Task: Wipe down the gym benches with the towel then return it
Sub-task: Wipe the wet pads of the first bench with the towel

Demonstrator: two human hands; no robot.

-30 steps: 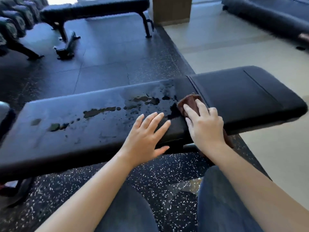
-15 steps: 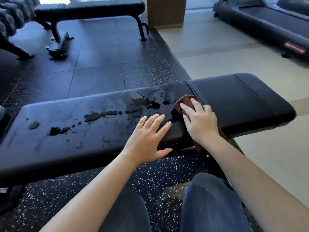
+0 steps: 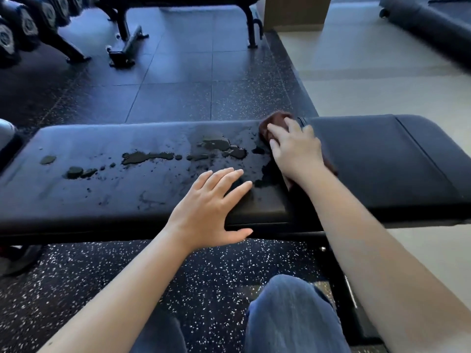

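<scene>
the right hand (image 3: pixel 297 149) has pushed the towel (image 3: pixel 274 121) across the bench (image 3: pixel 102 149) to its far edge.

Towel (image 3: pixel 276 121) on bench (image 3: pixel 382 159), right of puddles (image 3: pixel 219 146).

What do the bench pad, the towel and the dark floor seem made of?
Bench pad: probably vinyl or faux leather, smooth; liquid pools on top. Towel: brown soft cloth, fuzzy outline. Dark floor: likely rubber tiles, matte, white-speckled, with seams.

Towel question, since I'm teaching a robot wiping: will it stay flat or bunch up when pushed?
Probably floppy: the towel lies bunched under the right hand. It will likely drag, not glide, soaking up puddles on the bench.
</scene>
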